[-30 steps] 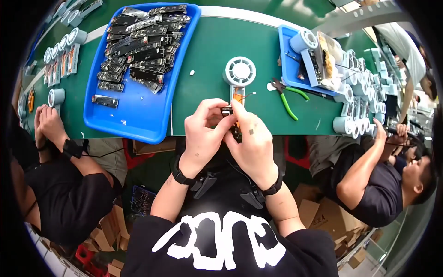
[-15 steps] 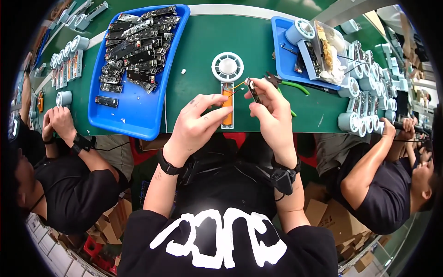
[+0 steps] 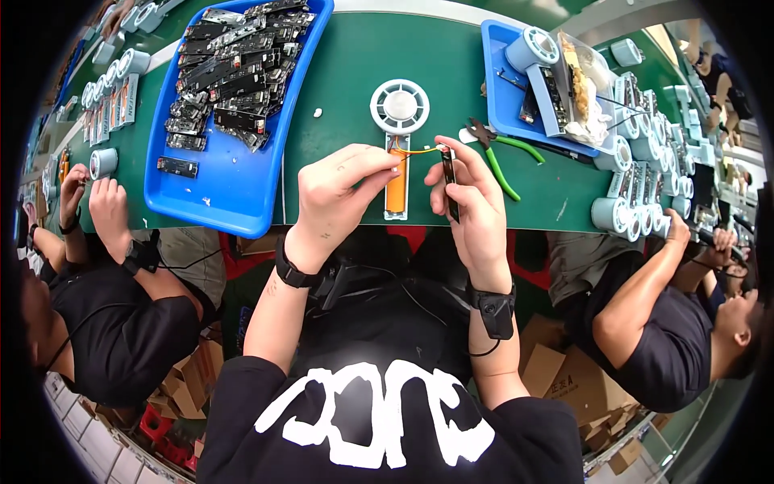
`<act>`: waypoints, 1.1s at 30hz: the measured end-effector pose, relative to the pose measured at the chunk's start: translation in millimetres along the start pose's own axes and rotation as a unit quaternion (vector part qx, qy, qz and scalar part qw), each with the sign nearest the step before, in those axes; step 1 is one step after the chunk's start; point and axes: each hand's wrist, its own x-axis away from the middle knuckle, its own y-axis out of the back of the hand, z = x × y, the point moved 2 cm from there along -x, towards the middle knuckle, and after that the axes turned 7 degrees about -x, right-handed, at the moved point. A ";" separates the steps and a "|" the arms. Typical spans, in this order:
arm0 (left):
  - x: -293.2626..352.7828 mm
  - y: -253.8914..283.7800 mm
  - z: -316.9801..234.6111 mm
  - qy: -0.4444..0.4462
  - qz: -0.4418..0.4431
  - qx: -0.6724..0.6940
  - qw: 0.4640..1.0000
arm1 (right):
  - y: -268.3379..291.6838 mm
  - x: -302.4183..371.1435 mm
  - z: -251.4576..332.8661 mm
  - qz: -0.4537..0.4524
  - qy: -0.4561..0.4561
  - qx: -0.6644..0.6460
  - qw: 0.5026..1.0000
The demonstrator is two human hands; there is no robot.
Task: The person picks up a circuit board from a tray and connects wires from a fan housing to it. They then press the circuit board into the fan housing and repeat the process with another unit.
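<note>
A pale-blue handheld fan (image 3: 399, 106) lies on the green table before me, its round head away from me. An orange battery (image 3: 395, 192) sits in its open handle. My right hand (image 3: 477, 198) grips a narrow black circuit board (image 3: 449, 187), held upright just right of the handle. A yellow wire (image 3: 419, 151) stretches from the handle to the board's top end. My left hand (image 3: 343, 187) is closed in a pinch over the battery's upper part. Its fingertips are close to the wires; what they hold is too small to make out.
Green-handled cutters (image 3: 500, 153) lie right of my right hand. A blue tray (image 3: 218, 211) of circuit boards is at left; a smaller blue tray (image 3: 504, 121) stands at right. Assembled fans (image 3: 633, 189) crowd the right side. Co-workers sit on both sides.
My left hand has gone from spread fingers to a pinch near the wires. My right hand has moved slightly down and turned the circuit board more upright, pulling the yellow wire straighter.
</note>
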 end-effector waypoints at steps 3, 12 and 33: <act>-0.1 0.2 0.2 0.029 -0.034 0.017 0.999 | -4.2 2.1 -0.9 0.009 0.000 -0.001 1.000; -4.6 14.5 -0.1 -0.015 -0.050 -0.053 0.997 | -28.4 3.4 -9.6 0.025 0.036 0.007 0.999; 0.6 -13.8 -19.0 -0.062 -0.030 0.019 0.997 | -5.1 26.8 4.0 -0.039 0.093 0.054 0.993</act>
